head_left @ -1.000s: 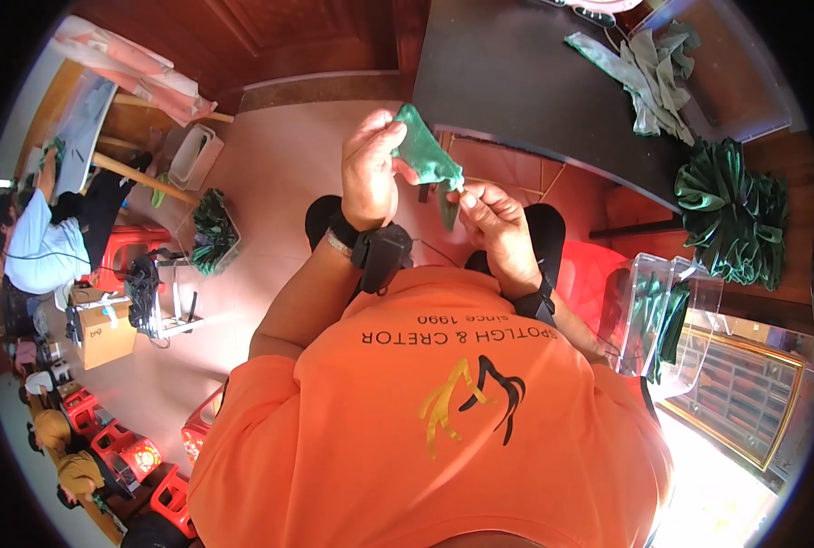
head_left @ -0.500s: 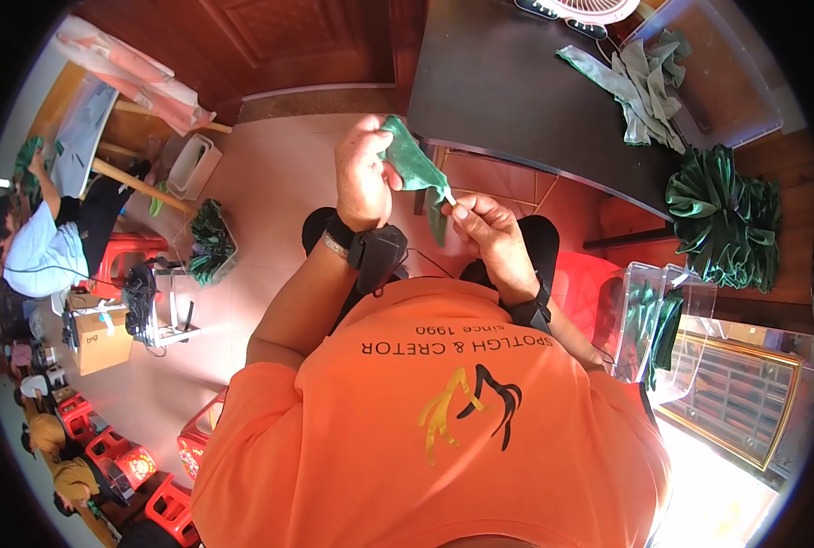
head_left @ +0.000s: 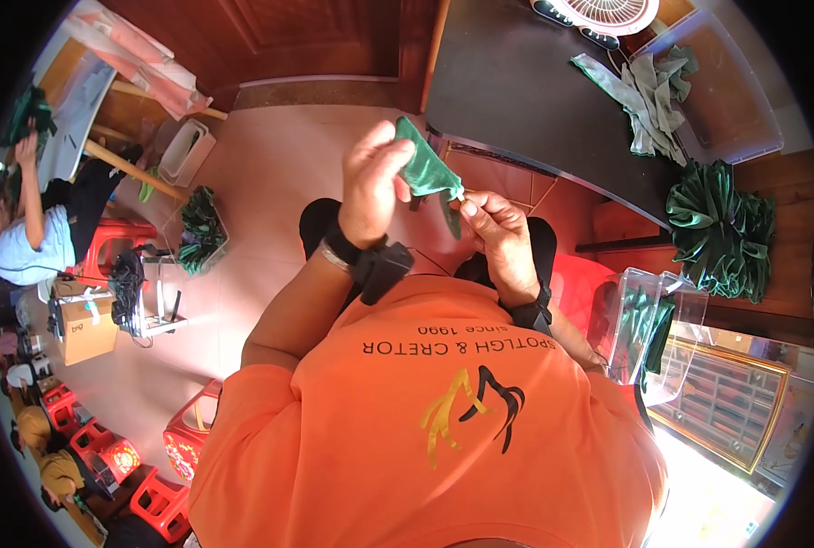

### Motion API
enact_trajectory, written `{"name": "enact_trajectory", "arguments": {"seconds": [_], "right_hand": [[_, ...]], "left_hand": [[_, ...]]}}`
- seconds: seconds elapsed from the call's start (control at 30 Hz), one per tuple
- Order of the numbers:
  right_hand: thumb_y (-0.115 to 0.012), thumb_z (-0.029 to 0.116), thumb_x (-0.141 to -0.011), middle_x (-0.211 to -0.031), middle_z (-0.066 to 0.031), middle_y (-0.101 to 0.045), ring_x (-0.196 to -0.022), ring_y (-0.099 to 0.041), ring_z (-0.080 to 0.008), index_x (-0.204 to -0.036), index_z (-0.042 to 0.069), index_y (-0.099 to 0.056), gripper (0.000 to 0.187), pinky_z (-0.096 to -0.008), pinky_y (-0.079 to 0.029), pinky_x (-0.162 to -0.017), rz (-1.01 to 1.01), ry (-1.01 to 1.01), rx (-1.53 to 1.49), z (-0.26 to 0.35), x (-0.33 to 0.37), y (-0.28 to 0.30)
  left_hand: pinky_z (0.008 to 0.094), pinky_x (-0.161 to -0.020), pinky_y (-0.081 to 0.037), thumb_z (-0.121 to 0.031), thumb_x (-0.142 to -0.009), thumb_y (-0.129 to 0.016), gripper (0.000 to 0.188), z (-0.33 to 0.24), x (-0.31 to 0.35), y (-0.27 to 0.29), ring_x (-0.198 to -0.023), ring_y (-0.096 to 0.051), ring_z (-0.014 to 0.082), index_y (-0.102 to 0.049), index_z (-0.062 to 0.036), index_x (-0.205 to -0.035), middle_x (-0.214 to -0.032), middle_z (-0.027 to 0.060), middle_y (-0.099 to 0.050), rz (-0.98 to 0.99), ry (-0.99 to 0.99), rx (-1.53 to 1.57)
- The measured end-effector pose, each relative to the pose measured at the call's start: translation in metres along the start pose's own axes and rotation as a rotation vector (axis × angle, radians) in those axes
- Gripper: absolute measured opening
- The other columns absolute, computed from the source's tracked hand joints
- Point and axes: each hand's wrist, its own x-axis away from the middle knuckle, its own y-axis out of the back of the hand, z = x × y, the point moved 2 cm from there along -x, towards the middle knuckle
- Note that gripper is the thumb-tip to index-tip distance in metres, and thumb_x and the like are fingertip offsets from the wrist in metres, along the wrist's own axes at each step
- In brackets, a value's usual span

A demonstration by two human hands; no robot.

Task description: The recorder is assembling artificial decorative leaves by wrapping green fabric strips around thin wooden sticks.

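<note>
A strip of shiny green velvet-like fabric (head_left: pixel 433 168) stretches between my two hands above my lap. My left hand (head_left: pixel 375 178) pinches its upper left part between thumb and fingers. The lower right end is pinched by my right hand (head_left: pixel 496 228), where a small white bit shows at the fingertips; I cannot make out what it is. A darker tail of the fabric hangs below that pinch. Both wrists wear black bands, and a black box-shaped device (head_left: pixel 382 271) is strapped to the left one.
A dark table (head_left: pixel 517 100) at the right carries pale green strips (head_left: pixel 640 100) and a white fan (head_left: pixel 608 13). Bundled dark green fabric (head_left: pixel 722 230) sits beside it, above a clear bin (head_left: pixel 649 338). At left, a person in light blue (head_left: pixel 37 247) works near a cardboard box (head_left: pixel 87 324).
My left hand and the fabric have moved slightly right, and the fabric is spread more upright. The pinch of my right hand has shifted a little. The person at left has raised an arm.
</note>
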Motion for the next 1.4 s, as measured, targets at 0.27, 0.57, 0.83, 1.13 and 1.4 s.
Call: {"name": "enact_trajectory", "arguments": {"seconds": [0.27,0.57,0.83,1.13,1.4], "right_hand": [[-0.057,0.013,-0.090,-0.065,0.0073,-0.048,-0.055,-0.035,-0.0008,-0.093,0.003,-0.063,0.012,-0.0169,-0.029,-0.050,-0.007,-0.047,0.076,-0.012,-0.011,0.006],[-0.055,0.014,-0.091,-0.070,0.0052,-0.053,-0.062,-0.042,-0.0026,-0.095,0.001,-0.063,0.016,-0.0175,-0.036,-0.057,-0.104,0.122,0.275,-0.019,-0.013,0.014],[-0.051,0.020,-0.094,-0.061,0.0054,-0.044,-0.053,-0.033,-0.0022,-0.093,0.004,-0.063,0.021,-0.0175,-0.027,-0.047,0.199,0.034,0.021,0.002,-0.008,0.014],[-0.048,0.019,-0.096,-0.063,0.0041,-0.044,-0.059,-0.037,-0.0044,-0.092,0.002,-0.061,0.022,-0.0193,-0.034,-0.056,0.204,0.006,0.140,-0.009,-0.008,-0.005],[-0.053,0.012,-0.093,-0.073,-0.0041,-0.060,-0.064,-0.053,-0.0071,-0.099,-0.001,-0.062,0.017,-0.0228,-0.046,-0.059,0.135,0.272,0.439,-0.002,0.003,-0.005]], "left_hand": [[0.0240,-0.044,-0.043,-0.014,-0.086,-0.051,0.011,0.022,-0.008,0.017,-0.061,-0.058,0.0129,-0.057,-0.0063,-0.090,-0.076,0.0024,-0.059,-0.044,0.169,0.279],[0.0274,-0.056,-0.049,-0.023,-0.089,-0.046,0.026,0.000,0.011,0.016,-0.080,-0.062,0.0191,-0.055,-0.0037,-0.104,-0.093,0.0082,-0.062,0.112,0.254,0.144],[0.0364,-0.087,-0.045,-0.028,-0.094,-0.033,0.039,-0.031,-0.034,0.021,-0.096,-0.060,0.0286,-0.054,0.0014,-0.108,-0.103,0.0196,-0.062,0.117,-0.076,0.351],[0.0282,-0.055,-0.036,-0.030,-0.096,-0.036,0.038,0.008,-0.052,0.005,-0.057,-0.040,0.0175,-0.060,-0.0011,-0.100,-0.059,0.0042,-0.044,0.548,0.030,0.971],[0.0272,-0.053,-0.035,-0.038,-0.096,-0.033,0.045,0.014,-0.060,0.018,-0.058,-0.041,0.0173,-0.060,-0.0024,-0.101,-0.055,0.0020,-0.044,0.512,-0.002,0.827]]}}
